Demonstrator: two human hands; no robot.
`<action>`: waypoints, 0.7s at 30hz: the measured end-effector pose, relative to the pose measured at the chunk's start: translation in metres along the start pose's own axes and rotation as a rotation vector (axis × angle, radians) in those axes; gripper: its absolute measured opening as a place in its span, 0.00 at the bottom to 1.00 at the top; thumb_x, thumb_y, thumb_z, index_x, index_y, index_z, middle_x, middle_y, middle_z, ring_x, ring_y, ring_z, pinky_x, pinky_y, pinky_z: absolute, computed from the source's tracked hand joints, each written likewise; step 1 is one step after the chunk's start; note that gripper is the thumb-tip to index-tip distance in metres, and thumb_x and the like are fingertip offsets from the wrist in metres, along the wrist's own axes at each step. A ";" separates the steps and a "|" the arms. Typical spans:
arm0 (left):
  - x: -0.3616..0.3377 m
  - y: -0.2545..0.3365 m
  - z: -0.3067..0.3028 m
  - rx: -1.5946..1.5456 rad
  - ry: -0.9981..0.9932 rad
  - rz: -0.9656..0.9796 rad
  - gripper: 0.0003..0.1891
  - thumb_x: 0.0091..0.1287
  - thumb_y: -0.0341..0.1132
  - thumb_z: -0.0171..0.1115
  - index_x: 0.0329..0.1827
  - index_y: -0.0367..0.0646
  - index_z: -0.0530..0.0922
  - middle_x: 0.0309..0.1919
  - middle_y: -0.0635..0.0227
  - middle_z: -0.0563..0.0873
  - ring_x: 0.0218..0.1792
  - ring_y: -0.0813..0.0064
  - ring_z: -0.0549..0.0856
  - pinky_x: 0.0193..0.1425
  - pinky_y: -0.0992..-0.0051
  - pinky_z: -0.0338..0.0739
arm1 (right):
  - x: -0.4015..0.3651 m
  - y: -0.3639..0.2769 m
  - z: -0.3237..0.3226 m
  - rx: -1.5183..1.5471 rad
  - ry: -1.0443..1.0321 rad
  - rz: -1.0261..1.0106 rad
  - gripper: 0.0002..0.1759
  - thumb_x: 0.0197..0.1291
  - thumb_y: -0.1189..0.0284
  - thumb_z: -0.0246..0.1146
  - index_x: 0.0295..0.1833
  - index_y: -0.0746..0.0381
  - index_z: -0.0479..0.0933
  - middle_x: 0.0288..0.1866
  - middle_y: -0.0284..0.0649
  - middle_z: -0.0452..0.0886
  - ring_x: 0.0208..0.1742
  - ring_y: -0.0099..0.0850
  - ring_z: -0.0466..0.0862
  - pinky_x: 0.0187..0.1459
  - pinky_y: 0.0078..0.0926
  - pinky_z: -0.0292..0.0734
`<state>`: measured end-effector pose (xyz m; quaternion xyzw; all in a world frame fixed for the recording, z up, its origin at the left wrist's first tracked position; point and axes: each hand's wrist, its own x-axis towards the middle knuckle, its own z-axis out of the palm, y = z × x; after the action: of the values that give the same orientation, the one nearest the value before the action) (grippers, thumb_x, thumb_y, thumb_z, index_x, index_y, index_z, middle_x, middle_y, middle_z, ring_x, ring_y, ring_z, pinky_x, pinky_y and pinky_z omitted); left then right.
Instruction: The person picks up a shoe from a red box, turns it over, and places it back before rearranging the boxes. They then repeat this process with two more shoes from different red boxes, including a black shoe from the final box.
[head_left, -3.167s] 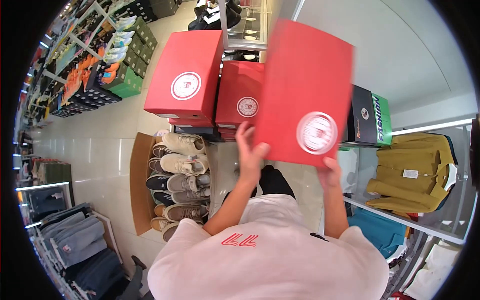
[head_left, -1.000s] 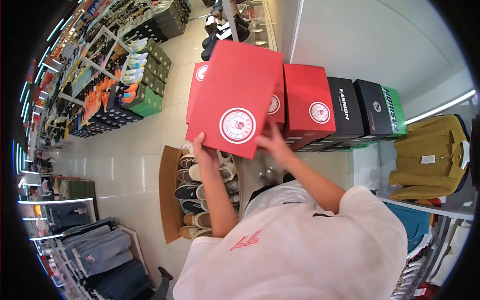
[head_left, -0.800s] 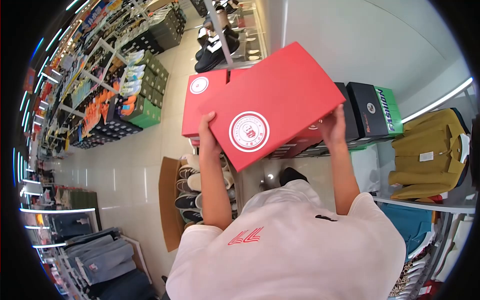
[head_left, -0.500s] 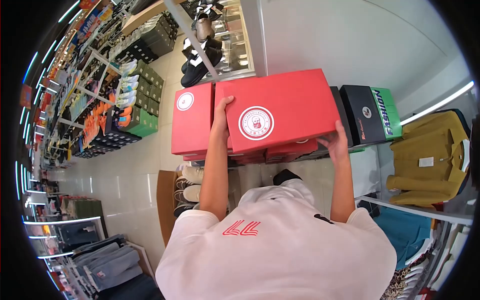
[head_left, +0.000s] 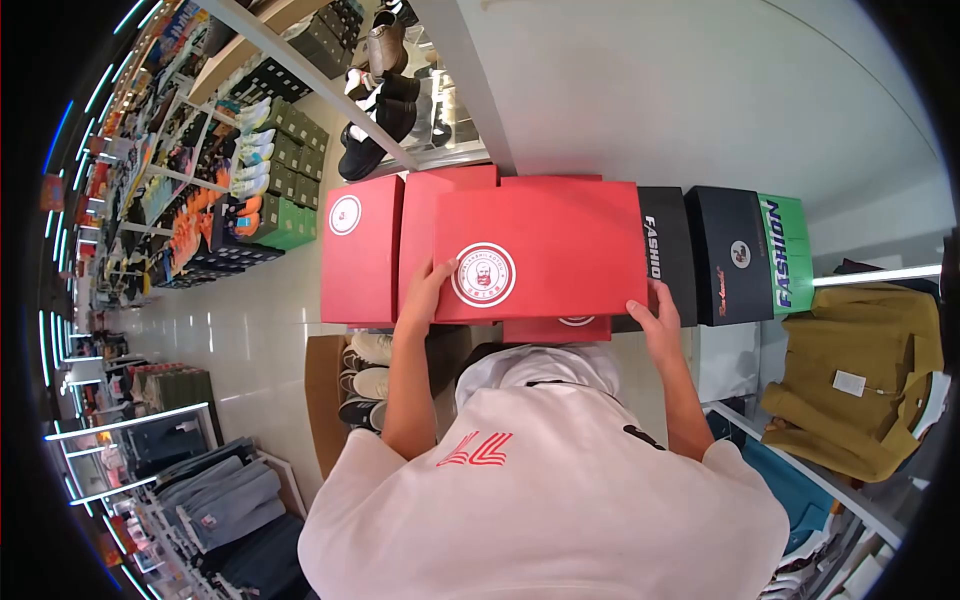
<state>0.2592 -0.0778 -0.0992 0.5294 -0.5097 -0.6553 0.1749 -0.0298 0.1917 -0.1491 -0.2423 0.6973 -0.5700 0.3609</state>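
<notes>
A red shoebox with a round white bearded-face logo is between my two hands, over other red boxes. My left hand grips its near left side, fingertips beside the logo. At the near right corner my right hand holds the box, thumb on the front face and fingers at the side. To the left stands another red box with a small round logo. Part of a lower red box shows under the near edge. How the held box rests on those beneath is hidden.
Right of the red boxes are black boxes and a green box. An open carton of shoes sits at lower left. Black shoes stand on a shelf behind a metal post. Clothes, including a mustard top, hang at right.
The held red shoebox has turned from tilted to nearly square with the row. My left hand has shifted down toward its near edge; my right hand has also moved lower.
</notes>
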 end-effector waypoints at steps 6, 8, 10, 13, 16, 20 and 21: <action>-0.029 0.025 -0.007 0.092 0.194 0.161 0.32 0.76 0.52 0.60 0.76 0.40 0.74 0.52 0.68 0.86 0.42 0.79 0.81 0.43 0.74 0.76 | 0.019 -0.075 -0.019 0.112 -0.073 -0.080 0.39 0.67 0.67 0.68 0.81 0.62 0.65 0.47 0.37 0.82 0.47 0.24 0.81 0.53 0.28 0.78; -0.027 0.050 -0.007 -0.093 0.130 0.260 0.36 0.77 0.61 0.54 0.77 0.42 0.74 0.50 0.71 0.85 0.34 0.82 0.77 0.36 0.77 0.70 | 0.041 -0.090 -0.024 0.119 -0.199 -0.184 0.38 0.69 0.67 0.67 0.82 0.62 0.65 0.45 0.34 0.81 0.44 0.21 0.80 0.51 0.24 0.77; -0.010 0.072 -0.012 -0.110 0.043 0.191 0.39 0.77 0.71 0.44 0.66 0.43 0.81 0.39 0.71 0.85 0.28 0.80 0.75 0.31 0.76 0.68 | 0.062 -0.117 -0.011 0.115 -0.246 -0.356 0.37 0.70 0.63 0.69 0.80 0.62 0.67 0.46 0.33 0.80 0.45 0.20 0.78 0.48 0.20 0.75; 0.044 0.080 -0.021 -0.051 0.043 0.188 0.37 0.76 0.73 0.42 0.50 0.46 0.82 0.28 0.72 0.80 0.25 0.80 0.74 0.30 0.76 0.67 | 0.109 -0.107 0.006 0.017 -0.102 -0.481 0.37 0.69 0.56 0.71 0.76 0.65 0.72 0.43 0.34 0.83 0.42 0.21 0.79 0.44 0.23 0.76; 0.079 0.093 -0.009 -0.003 0.072 0.218 0.33 0.75 0.72 0.46 0.39 0.48 0.78 0.25 0.72 0.75 0.23 0.79 0.73 0.30 0.76 0.67 | 0.149 -0.116 0.013 -0.261 0.048 -0.305 0.36 0.67 0.55 0.72 0.72 0.66 0.75 0.35 0.35 0.83 0.37 0.22 0.80 0.41 0.24 0.76; 0.081 0.100 0.013 -0.021 0.237 0.358 0.26 0.76 0.53 0.63 0.59 0.35 0.79 0.27 0.72 0.79 0.26 0.82 0.77 0.33 0.76 0.73 | 0.165 -0.118 0.035 -0.410 0.356 -0.386 0.24 0.66 0.60 0.72 0.61 0.64 0.81 0.25 0.36 0.75 0.28 0.27 0.75 0.36 0.26 0.74; 0.078 0.095 0.019 -0.026 0.237 0.360 0.26 0.76 0.53 0.63 0.59 0.35 0.79 0.27 0.72 0.79 0.26 0.82 0.77 0.33 0.76 0.73 | 0.164 -0.117 0.039 -0.413 0.355 -0.389 0.24 0.66 0.60 0.72 0.61 0.64 0.81 0.25 0.36 0.75 0.28 0.27 0.75 0.36 0.26 0.74</action>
<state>0.1832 -0.1687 -0.0600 0.5010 -0.5634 -0.5530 0.3545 -0.1103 0.0171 -0.0768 -0.3359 0.7908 -0.5081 0.0612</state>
